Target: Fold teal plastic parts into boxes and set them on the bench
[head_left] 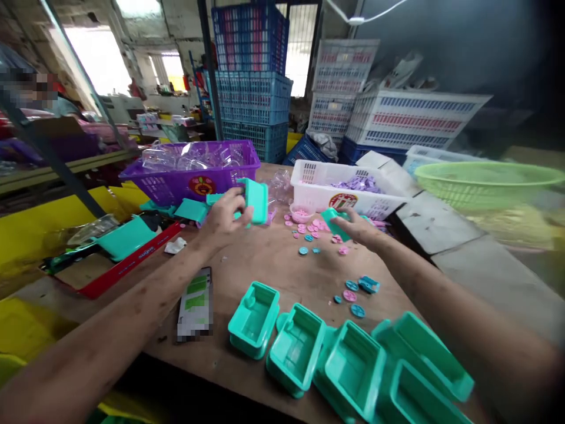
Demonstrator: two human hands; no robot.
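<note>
Raised over the middle of the table, my left hand [227, 213] grips a turquoise plastic box part [256, 202], fingers behind it and thumb at its lower edge. Farther right, my right hand [355, 227] is closed on another turquoise plastic piece [334, 222], its shape partly hidden by the fingers. Between and below the hands lie small pink discs [314, 227] and blue wheels [357, 310]. Along the near edge stand several open turquoise boxes [295, 347], hollow side up, some overlapping at the right.
A purple basket [176, 182] of clear plastic pieces stands at the back left, a white basket [309, 182] with purple parts at the back right. A phone [195, 303] lies near my left forearm. A red-edged tray [128, 265] holds turquoise parts. Stacked crates [249, 94] rise behind.
</note>
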